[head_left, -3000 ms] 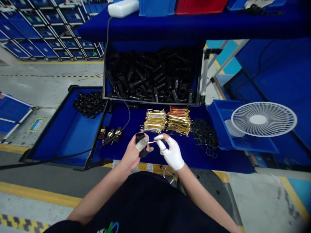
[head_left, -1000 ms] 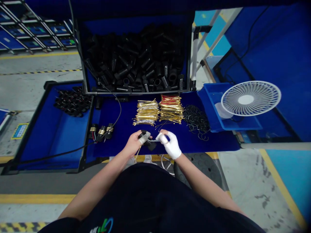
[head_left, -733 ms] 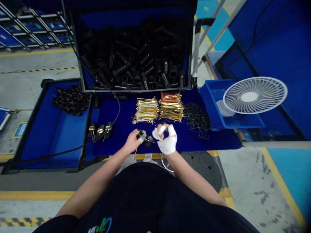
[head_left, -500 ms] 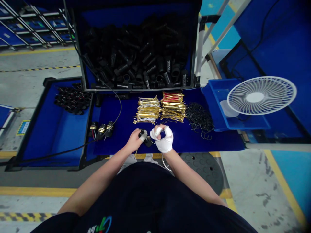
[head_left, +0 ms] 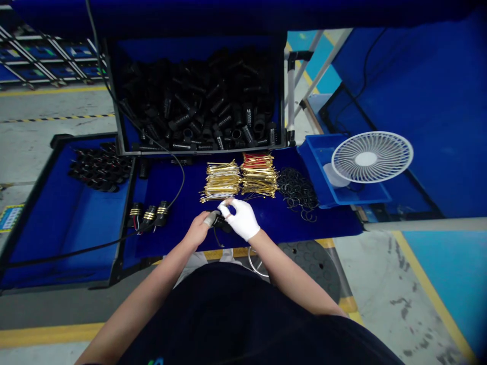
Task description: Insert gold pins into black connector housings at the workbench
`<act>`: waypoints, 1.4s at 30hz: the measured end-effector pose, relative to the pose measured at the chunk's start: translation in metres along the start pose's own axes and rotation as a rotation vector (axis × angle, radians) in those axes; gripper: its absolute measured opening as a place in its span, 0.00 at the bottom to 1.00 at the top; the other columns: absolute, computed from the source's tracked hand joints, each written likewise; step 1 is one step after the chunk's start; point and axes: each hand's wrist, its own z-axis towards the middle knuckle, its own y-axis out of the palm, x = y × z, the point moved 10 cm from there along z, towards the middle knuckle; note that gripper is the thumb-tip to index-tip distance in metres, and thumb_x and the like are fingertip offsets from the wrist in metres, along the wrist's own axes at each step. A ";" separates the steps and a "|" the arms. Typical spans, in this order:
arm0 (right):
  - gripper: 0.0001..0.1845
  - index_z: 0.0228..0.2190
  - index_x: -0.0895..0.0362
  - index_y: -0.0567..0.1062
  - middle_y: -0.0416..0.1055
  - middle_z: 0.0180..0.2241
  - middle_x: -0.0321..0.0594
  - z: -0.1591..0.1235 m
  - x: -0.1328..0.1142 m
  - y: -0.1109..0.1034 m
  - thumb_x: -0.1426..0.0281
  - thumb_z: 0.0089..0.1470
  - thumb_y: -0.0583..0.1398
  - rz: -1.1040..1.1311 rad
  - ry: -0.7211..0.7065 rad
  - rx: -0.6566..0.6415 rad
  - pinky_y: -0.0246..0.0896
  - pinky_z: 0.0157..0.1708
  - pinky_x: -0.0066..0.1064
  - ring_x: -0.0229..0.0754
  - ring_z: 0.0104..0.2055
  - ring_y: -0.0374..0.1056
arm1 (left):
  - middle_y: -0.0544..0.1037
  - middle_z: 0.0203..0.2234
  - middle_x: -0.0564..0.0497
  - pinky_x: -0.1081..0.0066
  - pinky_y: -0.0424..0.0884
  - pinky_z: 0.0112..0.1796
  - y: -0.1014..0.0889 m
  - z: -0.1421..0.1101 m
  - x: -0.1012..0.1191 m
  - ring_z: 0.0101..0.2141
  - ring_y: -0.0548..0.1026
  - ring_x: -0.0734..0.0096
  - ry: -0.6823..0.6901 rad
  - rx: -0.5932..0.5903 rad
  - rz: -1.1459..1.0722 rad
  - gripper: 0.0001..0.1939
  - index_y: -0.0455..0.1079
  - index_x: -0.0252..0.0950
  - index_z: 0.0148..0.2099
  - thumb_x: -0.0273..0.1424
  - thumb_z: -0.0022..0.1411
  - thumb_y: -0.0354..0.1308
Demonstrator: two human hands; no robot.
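Note:
My left hand (head_left: 198,229) grips a small black connector (head_left: 221,221), and a grey wrap covers one of its fingers. My right hand (head_left: 242,219), in a white glove, meets the connector from the right with its fingertips on the top end. The fingers hide most of the connector. A thin dark wire (head_left: 216,236) hangs down from under it. Just above my hands lie a bundle of gold-coloured wires (head_left: 221,181) and a second bundle with red ends (head_left: 259,175). A heap of thin black rings (head_left: 297,192) lies to their right.
A blue-lined bin of black connector parts (head_left: 198,101) stands ahead of the blue mat (head_left: 182,203). Several cabled connectors (head_left: 149,215) lie left of my hands, beside a blue tray of black parts (head_left: 101,170). A white fan (head_left: 372,157) sits in a blue tray (head_left: 323,172).
My gloved right hand has moved left, from pinching a thin wire beside the connector to pressing over the connector. Both hands have come closer together, and the view has shifted slightly.

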 end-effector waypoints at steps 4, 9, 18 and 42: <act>0.14 0.44 0.52 0.78 0.77 0.45 0.43 0.001 0.031 -0.067 0.65 0.62 0.56 -0.516 0.073 0.192 0.66 0.49 0.37 0.48 0.47 0.73 | 0.79 0.35 0.47 0.67 0.75 0.27 -0.005 -0.013 -0.003 0.29 0.76 0.66 -0.170 -0.025 -0.274 0.24 0.69 0.39 0.46 0.52 0.59 0.61; 0.18 0.50 0.51 0.78 0.77 0.46 0.46 0.015 0.068 -0.099 0.61 0.60 0.59 -0.731 0.208 0.204 0.68 0.45 0.38 0.50 0.44 0.74 | 0.77 0.26 0.50 0.70 0.75 0.27 0.000 -0.018 0.000 0.24 0.75 0.70 -0.356 -0.003 -0.594 0.30 0.72 0.36 0.42 0.59 0.55 0.61; 0.15 0.45 0.57 0.76 0.79 0.36 0.41 0.012 0.034 -0.135 0.64 0.57 0.61 -0.285 0.006 0.546 0.66 0.51 0.40 0.46 0.42 0.74 | 0.77 0.28 0.47 0.56 0.78 0.43 0.018 -0.030 0.008 0.26 0.77 0.69 -0.531 -0.019 -1.073 0.25 0.71 0.32 0.33 0.52 0.65 0.55; 0.19 0.36 0.56 0.75 0.71 0.26 0.31 0.033 0.040 -0.138 0.59 0.46 0.69 0.549 0.166 0.634 0.54 0.18 0.25 0.28 0.18 0.54 | 0.79 0.33 0.48 0.59 0.77 0.48 0.028 -0.036 0.025 0.28 0.77 0.74 -0.542 -0.108 -1.138 0.17 0.72 0.33 0.44 0.44 0.68 0.56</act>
